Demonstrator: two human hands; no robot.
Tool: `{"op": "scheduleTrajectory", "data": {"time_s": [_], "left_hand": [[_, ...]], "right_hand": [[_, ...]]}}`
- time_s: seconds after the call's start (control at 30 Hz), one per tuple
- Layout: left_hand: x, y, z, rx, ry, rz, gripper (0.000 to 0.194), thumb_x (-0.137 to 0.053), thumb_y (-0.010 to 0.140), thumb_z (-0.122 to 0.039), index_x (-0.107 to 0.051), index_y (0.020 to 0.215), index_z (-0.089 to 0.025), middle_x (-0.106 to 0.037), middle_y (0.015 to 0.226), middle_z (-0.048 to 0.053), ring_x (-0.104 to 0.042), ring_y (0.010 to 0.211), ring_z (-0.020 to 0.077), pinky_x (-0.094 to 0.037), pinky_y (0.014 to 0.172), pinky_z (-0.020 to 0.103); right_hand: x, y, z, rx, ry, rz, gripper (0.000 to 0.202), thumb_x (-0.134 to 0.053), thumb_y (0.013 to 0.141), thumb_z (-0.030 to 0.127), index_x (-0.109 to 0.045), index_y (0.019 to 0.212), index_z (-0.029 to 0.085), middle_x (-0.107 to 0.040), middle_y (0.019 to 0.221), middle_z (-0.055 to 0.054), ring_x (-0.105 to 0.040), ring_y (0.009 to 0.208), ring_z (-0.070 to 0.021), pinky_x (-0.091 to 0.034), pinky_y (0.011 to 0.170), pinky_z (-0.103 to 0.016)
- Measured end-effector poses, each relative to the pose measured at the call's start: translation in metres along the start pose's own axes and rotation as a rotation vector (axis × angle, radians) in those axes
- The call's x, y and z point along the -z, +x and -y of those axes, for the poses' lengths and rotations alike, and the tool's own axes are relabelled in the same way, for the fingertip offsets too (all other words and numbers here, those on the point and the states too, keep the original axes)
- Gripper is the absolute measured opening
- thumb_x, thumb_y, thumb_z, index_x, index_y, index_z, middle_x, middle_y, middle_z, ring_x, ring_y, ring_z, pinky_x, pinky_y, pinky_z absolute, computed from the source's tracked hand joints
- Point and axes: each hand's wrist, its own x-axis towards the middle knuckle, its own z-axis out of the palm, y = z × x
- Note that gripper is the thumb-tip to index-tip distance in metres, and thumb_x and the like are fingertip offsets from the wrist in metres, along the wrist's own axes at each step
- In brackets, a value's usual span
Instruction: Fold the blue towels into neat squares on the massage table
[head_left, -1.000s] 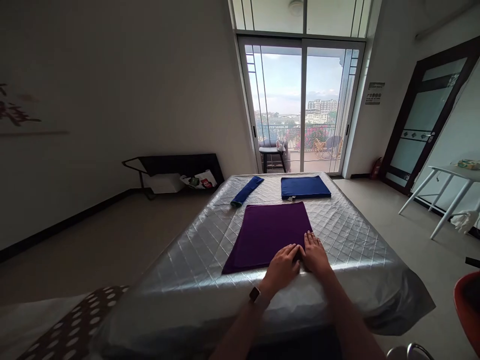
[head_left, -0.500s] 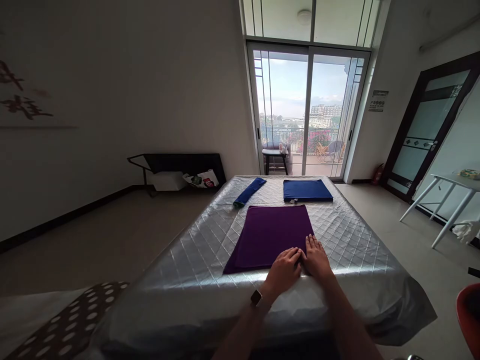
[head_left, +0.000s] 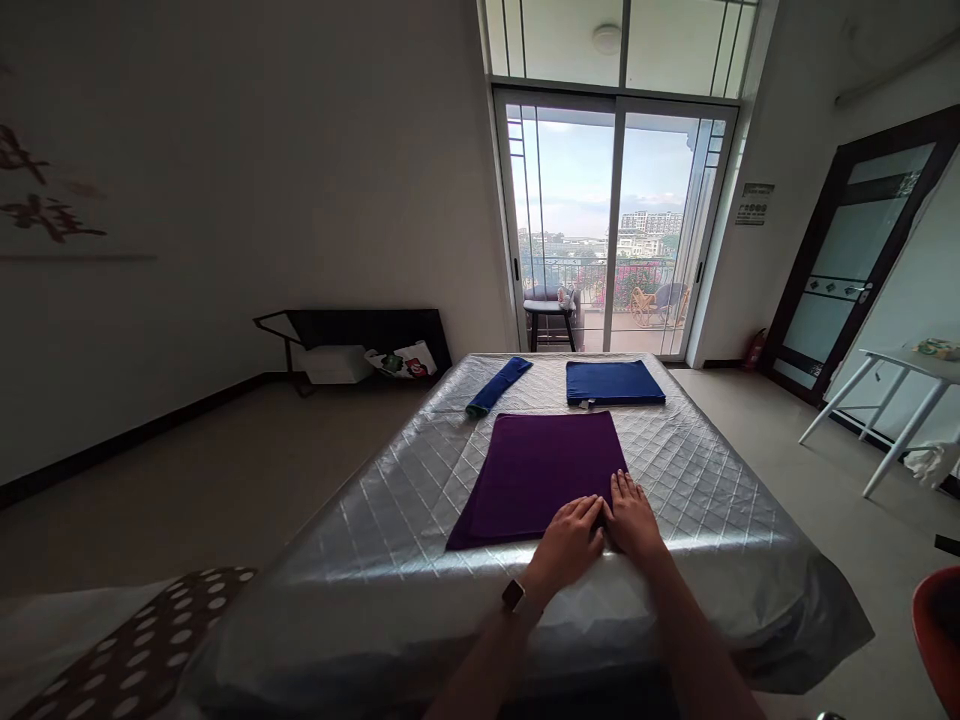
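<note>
A purple cloth (head_left: 551, 470), folded into a flat rectangle, lies on the silver quilted table cover (head_left: 405, 500). On its near right corner rests my left hand (head_left: 571, 540), flat, palm down, with a watch on the wrist. Beside it, my right hand (head_left: 631, 512) lies flat over the cloth's right edge, fingers stretched forward. The hands meet near the thumbs, and both thumbs are mostly hidden. Farther back are a flat folded blue cloth (head_left: 615, 382) at the right and a narrow blue roll or folded strip (head_left: 499, 387) at the left.
Behind the table stands a glass sliding door (head_left: 615, 230). A black rack (head_left: 367, 330) with a white box is at the left wall. To the right are a white stool (head_left: 907, 365) and a red chair (head_left: 937, 630). Brown dotted fabric (head_left: 165, 630) lies at the lower left.
</note>
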Motion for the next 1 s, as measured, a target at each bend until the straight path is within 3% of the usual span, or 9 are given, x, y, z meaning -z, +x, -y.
{"op": "scheduleTrajectory", "data": {"time_s": [0.2, 0.3, 0.37, 0.47, 0.57, 0.63, 1.0], "left_hand": [[0.006, -0.001, -0.007, 0.018, -0.053, -0.017, 0.041, -0.049, 0.094, -0.023, -0.062, 0.132, -0.022, -0.066, 0.137, 0.008, -0.06, 0.128, 0.0231, -0.048, 0.111, 0.042], [0.012, -0.004, 0.002, 0.057, -0.076, -0.031, 0.034, -0.051, 0.094, -0.025, -0.069, 0.122, -0.026, -0.069, 0.132, 0.005, -0.063, 0.123, 0.0217, -0.051, 0.107, 0.039], [0.02, -0.01, 0.022, 0.132, -0.063, -0.04, 0.031, -0.05, 0.094, -0.027, -0.071, 0.118, -0.026, -0.07, 0.13, 0.004, -0.065, 0.121, 0.021, -0.051, 0.105, 0.037], [0.037, -0.026, 0.07, 0.272, 0.043, -0.043, 0.039, -0.046, 0.097, -0.033, -0.066, 0.129, -0.023, -0.063, 0.141, 0.007, -0.057, 0.132, 0.0226, -0.044, 0.112, 0.039], [0.052, -0.047, 0.117, 0.355, 0.173, 0.067, 0.053, -0.042, 0.099, -0.042, -0.053, 0.145, -0.018, -0.046, 0.155, 0.011, -0.038, 0.147, 0.0276, -0.033, 0.119, 0.047], [0.056, -0.057, 0.134, 0.362, 0.212, 0.163, 0.06, -0.04, 0.099, -0.045, -0.044, 0.151, -0.015, -0.038, 0.16, 0.013, -0.03, 0.15, 0.0289, -0.028, 0.121, 0.049], [0.059, -0.06, 0.129, 0.415, 0.193, 0.239, 0.069, -0.03, 0.1, -0.054, -0.033, 0.157, -0.014, -0.025, 0.164, 0.011, -0.02, 0.153, 0.0277, -0.021, 0.123, 0.048]], "right_hand": [[0.007, -0.003, 0.003, -0.007, 0.014, 0.021, 0.067, -0.032, 0.1, 0.037, -0.027, 0.156, 0.002, -0.024, 0.164, -0.016, -0.018, 0.154, -0.0231, -0.016, 0.123, -0.038], [0.009, -0.004, 0.005, -0.018, 0.03, 0.014, 0.067, -0.03, 0.101, 0.041, -0.029, 0.156, 0.003, -0.024, 0.164, -0.015, -0.018, 0.154, -0.0228, -0.016, 0.123, -0.038], [0.008, -0.004, 0.005, -0.024, 0.04, 0.013, 0.067, -0.029, 0.101, 0.043, -0.03, 0.156, 0.003, -0.025, 0.164, -0.015, -0.018, 0.154, -0.0229, -0.016, 0.124, -0.038], [0.007, -0.004, 0.005, -0.028, 0.047, 0.013, 0.068, -0.029, 0.102, 0.044, -0.029, 0.156, 0.003, -0.025, 0.164, -0.015, -0.019, 0.154, -0.0229, -0.016, 0.124, -0.038], [0.007, -0.004, 0.005, -0.031, 0.048, 0.018, 0.068, -0.029, 0.102, 0.044, -0.029, 0.156, 0.003, -0.025, 0.164, -0.015, -0.019, 0.154, -0.0229, -0.015, 0.124, -0.038], [0.009, -0.004, 0.006, -0.035, 0.042, 0.024, 0.068, -0.029, 0.102, 0.044, -0.029, 0.156, 0.003, -0.025, 0.164, -0.014, -0.018, 0.154, -0.0226, -0.015, 0.124, -0.038], [0.017, -0.006, 0.007, -0.045, -0.03, 0.084, 0.066, -0.025, 0.103, 0.042, -0.025, 0.158, 0.005, -0.021, 0.165, -0.014, -0.015, 0.154, -0.0217, -0.014, 0.124, -0.041]]}}
